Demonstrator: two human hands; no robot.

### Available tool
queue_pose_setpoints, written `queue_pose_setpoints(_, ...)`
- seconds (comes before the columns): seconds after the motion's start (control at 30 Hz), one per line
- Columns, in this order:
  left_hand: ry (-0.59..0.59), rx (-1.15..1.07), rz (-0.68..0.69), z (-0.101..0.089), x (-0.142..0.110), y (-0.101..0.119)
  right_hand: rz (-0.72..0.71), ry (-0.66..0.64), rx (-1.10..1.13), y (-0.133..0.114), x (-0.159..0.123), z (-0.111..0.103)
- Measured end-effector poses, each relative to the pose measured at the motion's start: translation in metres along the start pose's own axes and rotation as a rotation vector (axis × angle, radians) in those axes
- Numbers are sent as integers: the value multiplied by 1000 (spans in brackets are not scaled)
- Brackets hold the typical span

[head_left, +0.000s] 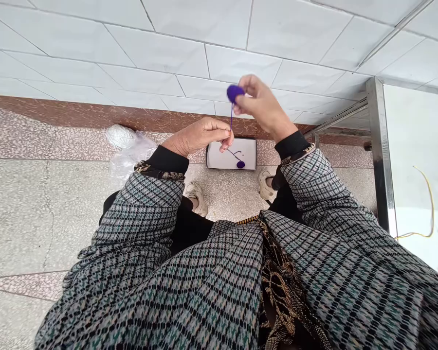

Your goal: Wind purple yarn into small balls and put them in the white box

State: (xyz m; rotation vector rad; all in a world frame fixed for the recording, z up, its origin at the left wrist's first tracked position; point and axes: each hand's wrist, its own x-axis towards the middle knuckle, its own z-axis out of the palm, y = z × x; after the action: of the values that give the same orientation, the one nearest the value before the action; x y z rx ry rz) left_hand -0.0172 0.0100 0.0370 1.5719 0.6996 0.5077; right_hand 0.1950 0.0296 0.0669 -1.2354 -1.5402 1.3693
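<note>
A small ball of purple yarn (235, 93) is pinched in the fingers of my right hand (260, 103), raised in front of the tiled wall. From it a taut purple strand (231, 118) runs down to my left hand (208, 136), whose thumb and forefinger are closed on it. Below my hands, a shallow white box (221, 158) with dark edges sits on the floor. In it lies a second purple yarn ball (240, 165), with loose yarn beside it.
On the floor to the left lie a ball of white yarn (120, 136) and a clear plastic bag (129, 158). A metal-framed white table (409, 146) stands at the right, with a yellow cord (431, 209) on it. The white tiled wall (149, 48) rises ahead.
</note>
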Motion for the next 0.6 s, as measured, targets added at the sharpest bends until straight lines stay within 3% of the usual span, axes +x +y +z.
queue_pose_setpoints(0.07,18,0,-12,-1,-1,0,41,-206,-248,0,-3,-3)
queue_pose_setpoints(0.13,54,-22,1,-3,-2,-1,80,-508,-270,2,-5,-12)
queue_pose_setpoints(0.2,75,-73,5,-5,-2,-2,58,-755,-78,8,-5,-22)
queue_pose_setpoints(0.27,83,-162,21,-6,-2,-2,-67,-843,244,17,-3,-30)
queue_pose_setpoints(0.4,98,-301,109,-6,0,-6,-266,-641,767,30,6,-39)
queue_pose_setpoints(0.6,101,-72,34,-5,3,-11,-259,-41,730,17,15,-36)
